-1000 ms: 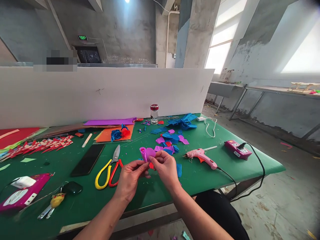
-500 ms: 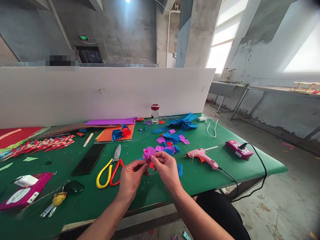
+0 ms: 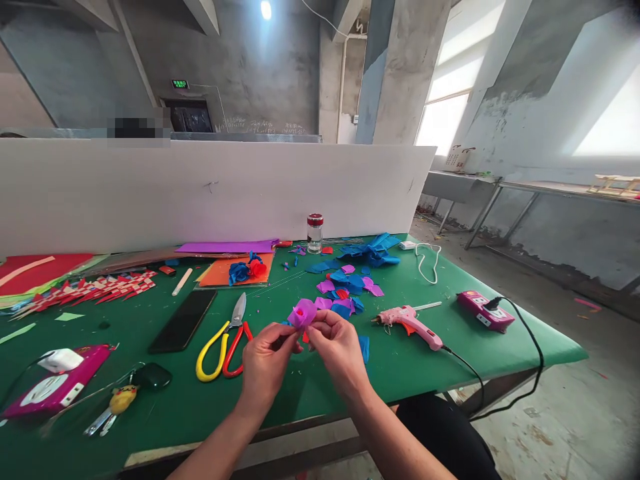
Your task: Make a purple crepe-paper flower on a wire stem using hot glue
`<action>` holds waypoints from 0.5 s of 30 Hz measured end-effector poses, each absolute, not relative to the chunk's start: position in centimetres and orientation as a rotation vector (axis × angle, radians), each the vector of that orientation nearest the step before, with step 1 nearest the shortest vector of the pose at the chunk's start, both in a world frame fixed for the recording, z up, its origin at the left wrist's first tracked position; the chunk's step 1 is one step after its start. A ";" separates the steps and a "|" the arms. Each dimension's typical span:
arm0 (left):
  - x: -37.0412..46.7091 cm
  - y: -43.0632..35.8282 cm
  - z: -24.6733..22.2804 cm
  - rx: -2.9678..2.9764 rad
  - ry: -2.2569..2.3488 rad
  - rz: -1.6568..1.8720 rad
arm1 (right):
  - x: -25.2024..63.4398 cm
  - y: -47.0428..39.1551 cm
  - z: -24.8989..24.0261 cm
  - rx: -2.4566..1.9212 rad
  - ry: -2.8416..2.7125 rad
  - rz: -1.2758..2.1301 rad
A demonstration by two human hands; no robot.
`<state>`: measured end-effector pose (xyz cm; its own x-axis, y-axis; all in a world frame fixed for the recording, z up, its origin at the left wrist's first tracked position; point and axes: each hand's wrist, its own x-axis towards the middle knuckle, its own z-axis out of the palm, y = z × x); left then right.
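A purple paper flower (image 3: 303, 313) with a bit of red at its centre is held up over the green table (image 3: 295, 407). My left hand (image 3: 270, 350) pinches it from the left at its base. From the other side my right hand (image 3: 335, 343) grips its lower edge between thumb and fingers. Behind my right hand lie loose purple petals (image 3: 325, 287) among blue paper pieces (image 3: 354, 283). Scissors (image 3: 233, 340) with yellow and red handles lie just left of my left hand. To the right rests a pink glue gun (image 3: 407, 321).
A black phone (image 3: 184, 321), keys (image 3: 117, 403) and a magenta power strip (image 3: 60, 383) lie on the left. Another power strip (image 3: 485, 311) sits at right, its cable over the edge. Behind are a glass jar (image 3: 315, 235), finished paper flowers (image 3: 247, 269) and a white board (image 3: 250, 193).
The purple flower has turned in my fingers so that its opening shows more toward me. My hands keep hold of it. The whole view has shifted slightly.
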<state>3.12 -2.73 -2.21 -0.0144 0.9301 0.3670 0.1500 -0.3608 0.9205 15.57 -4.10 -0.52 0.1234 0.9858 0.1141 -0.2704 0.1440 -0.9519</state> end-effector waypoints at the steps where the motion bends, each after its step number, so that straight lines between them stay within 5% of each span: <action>1: 3.1 -2.7 -2.2 1.604 1.154 1.459 | 15.5 -4.1 -0.5 -0.941 -0.992 1.160; 15: 2.1 -2.9 -2.3 1.732 1.111 1.584 | 14.1 -5.2 -1.2 -0.800 -1.170 0.866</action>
<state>2.13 -2.94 -2.34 -0.0298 0.8457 0.5328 0.2127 -0.5155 0.8301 14.05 -5.23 -1.16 0.1625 0.8892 0.4276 -0.1495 0.4506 -0.8801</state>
